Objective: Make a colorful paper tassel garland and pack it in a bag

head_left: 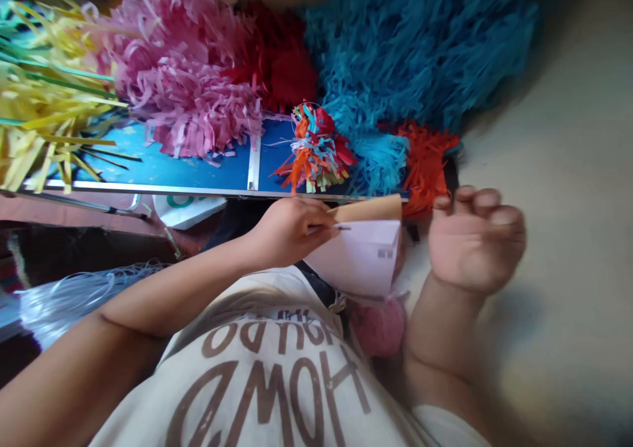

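My left hand (297,231) is closed, thumb against fingers, at the upper left edge of a paper booklet (359,252). The booklet has white faces, a brown sheet behind and a small grey printed mark near its right side. A thin dark tip pokes out by the thumb, too small to name. To the right, my right hand (477,242) is raised with the palm turned up and the fingers loosely bent, nothing visible in it. A small multicoloured paper-strip tassel (319,147) lies on the blue table (192,173) just beyond the booklet.
Along the table lie yellow strips (44,117), a pink fringe heap (188,71), red fringe (284,64), a big blue fringe heap (420,45) and orange-red fringe (428,163). Clear plastic strands (84,298) sit at lower left. A pink bundle (378,325) is below the booklet.
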Demonstrator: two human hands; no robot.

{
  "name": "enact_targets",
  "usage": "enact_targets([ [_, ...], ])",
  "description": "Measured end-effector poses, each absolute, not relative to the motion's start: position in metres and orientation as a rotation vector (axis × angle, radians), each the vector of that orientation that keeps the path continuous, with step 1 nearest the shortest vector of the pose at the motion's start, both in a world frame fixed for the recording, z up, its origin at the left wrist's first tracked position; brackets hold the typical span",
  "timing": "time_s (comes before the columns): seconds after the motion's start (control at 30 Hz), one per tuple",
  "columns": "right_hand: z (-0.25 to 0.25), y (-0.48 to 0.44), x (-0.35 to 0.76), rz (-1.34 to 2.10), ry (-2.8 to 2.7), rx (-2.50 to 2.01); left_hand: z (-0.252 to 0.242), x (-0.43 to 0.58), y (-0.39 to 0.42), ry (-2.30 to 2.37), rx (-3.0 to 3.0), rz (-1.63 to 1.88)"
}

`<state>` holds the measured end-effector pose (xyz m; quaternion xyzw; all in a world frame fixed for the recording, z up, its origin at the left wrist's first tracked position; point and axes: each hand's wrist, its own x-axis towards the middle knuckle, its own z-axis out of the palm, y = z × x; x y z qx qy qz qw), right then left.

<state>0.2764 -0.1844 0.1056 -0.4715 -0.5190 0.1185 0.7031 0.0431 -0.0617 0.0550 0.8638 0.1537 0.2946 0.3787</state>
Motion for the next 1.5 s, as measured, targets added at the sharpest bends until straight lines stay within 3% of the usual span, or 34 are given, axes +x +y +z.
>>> enact_targets([
  [0.13, 0.086, -0.197, 0.230, 0.120, -0.848, -1.192, 0.042, 0.045, -0.057, 0.711, 2.133, 0.852],
  [0.3, 0.034, -0.184, 0.168, 0.586, -0.646, -1.422, 0.030, 0.041, -0.059, 0.867, 2.072, 0.965],
  [0.4, 0.018, -0.169, 0.158, 0.638, -0.583, -1.430, 0.027, 0.040, -0.061, 0.924, 2.058, 0.966],
  [1.5, 0.004, -0.155, 0.154, 0.435, -0.674, -1.532, 0.022, 0.041, -0.081, 0.955, 2.031, 1.062],
])
